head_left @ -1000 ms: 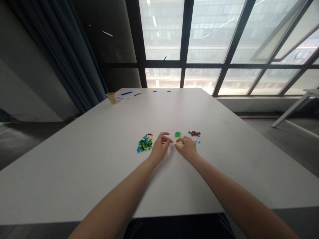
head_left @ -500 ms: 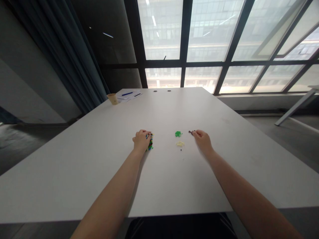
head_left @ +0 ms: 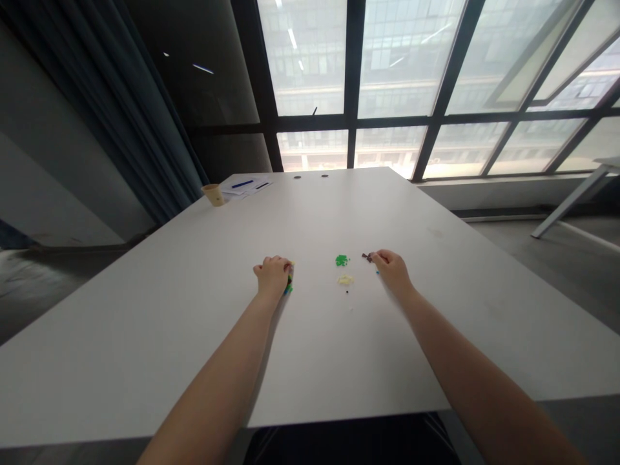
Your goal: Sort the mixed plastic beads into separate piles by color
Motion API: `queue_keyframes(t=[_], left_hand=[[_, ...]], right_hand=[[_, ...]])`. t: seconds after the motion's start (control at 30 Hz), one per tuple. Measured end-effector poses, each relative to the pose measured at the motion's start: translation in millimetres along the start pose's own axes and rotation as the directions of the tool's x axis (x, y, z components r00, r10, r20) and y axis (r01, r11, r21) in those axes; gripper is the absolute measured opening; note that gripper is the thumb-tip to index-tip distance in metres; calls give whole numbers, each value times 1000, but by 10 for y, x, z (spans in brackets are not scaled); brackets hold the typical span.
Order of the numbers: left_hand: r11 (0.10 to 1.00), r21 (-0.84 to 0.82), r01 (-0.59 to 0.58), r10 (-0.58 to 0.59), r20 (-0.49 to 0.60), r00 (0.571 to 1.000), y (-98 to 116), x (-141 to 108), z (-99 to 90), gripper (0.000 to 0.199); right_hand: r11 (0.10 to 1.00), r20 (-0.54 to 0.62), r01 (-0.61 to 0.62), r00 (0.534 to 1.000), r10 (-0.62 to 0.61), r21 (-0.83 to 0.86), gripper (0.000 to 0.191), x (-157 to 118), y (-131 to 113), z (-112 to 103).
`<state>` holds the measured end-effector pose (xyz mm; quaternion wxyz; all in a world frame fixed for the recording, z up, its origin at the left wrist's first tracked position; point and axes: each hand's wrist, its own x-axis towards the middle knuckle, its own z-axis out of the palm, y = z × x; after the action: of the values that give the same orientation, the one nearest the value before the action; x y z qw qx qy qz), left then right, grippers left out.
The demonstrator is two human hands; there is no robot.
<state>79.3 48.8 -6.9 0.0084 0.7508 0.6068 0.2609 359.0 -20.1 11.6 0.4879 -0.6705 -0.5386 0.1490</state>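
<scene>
My left hand (head_left: pixel 272 276) rests on the table with its fingers curled over a pile of small mixed-colour pieces (head_left: pixel 289 284), hiding most of them; what its fingertips pinch cannot be made out. On the right, my right hand (head_left: pixel 392 268) has thumb and fingertips pressed together at a small group of brown pieces (head_left: pixel 367 256), seemingly on one of them. A tiny blue piece (head_left: pixel 378 272) lies just under that hand. Between the hands sit a heap of green pieces (head_left: pixel 341 260), a pale yellow group (head_left: pixel 345 279), one black piece (head_left: pixel 347 292) and a whitish piece (head_left: pixel 351 309).
The white table (head_left: pixel 310 361) stretches towards the windows. At its far left are a paper cup (head_left: pixel 214 194) and sheets of paper (head_left: pixel 237 191) with a blue pen (head_left: pixel 242 184) on them. Two round dark discs (head_left: pixel 310 176) are at the far edge.
The view has shifted slightly. My left hand covers more of the mixed pile. My right hand remains by the brown pieces, more of which show, and the blue piece has come into sight.
</scene>
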Motion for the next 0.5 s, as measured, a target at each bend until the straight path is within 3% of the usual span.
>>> queue_keyframes(t=[0.17,0.4,0.5], left_hand=[[990,-140,-14,3,-83,997,-7,1,29,14],[986,-164,11,-23,-68,997,12,1,17,13],[964,-266,30,-58,-100,993,28,5,-2,11]], right_hand=[[1000,-19,15,1000,-15,3,31,33,23,-34],[999,-10,27,1000,-27,20,29,36,-25,-95],[999,-17,48,999,-47,20,30,30,-56,-119]])
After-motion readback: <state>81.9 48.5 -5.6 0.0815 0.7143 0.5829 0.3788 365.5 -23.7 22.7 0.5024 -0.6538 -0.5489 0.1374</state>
